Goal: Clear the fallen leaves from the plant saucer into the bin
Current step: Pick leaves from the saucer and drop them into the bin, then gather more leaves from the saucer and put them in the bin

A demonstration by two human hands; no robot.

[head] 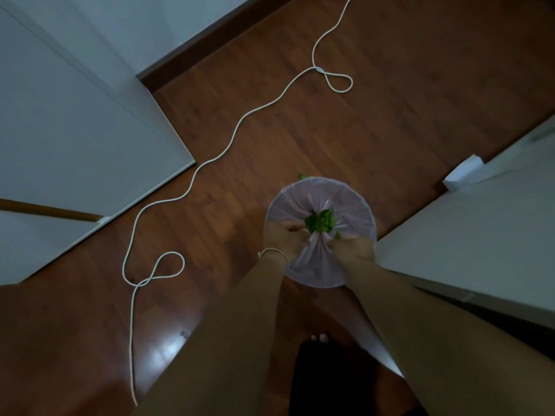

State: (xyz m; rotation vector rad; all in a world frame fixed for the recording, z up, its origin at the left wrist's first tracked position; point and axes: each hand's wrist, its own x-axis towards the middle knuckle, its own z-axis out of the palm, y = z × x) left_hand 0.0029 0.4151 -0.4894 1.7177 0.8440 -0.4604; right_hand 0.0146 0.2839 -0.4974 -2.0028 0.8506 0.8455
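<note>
Low in the frame's centre, over the lined bin (320,232), left hand (283,237) and right hand (351,247) close together, fingers loosely curled around green leaves (319,221), likely to drop them inside; one stray leaf (302,176) on the floor behind.

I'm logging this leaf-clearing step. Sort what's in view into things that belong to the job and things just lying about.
Part of the job:
- green leaves over the bin's middle
- bin with a pale liner
- left hand and right hand, both above the bin
- stray leaf on the floor beside the bin

Just lying about:
- white cord snaking across the wooden floor
- white cabinet
</note>
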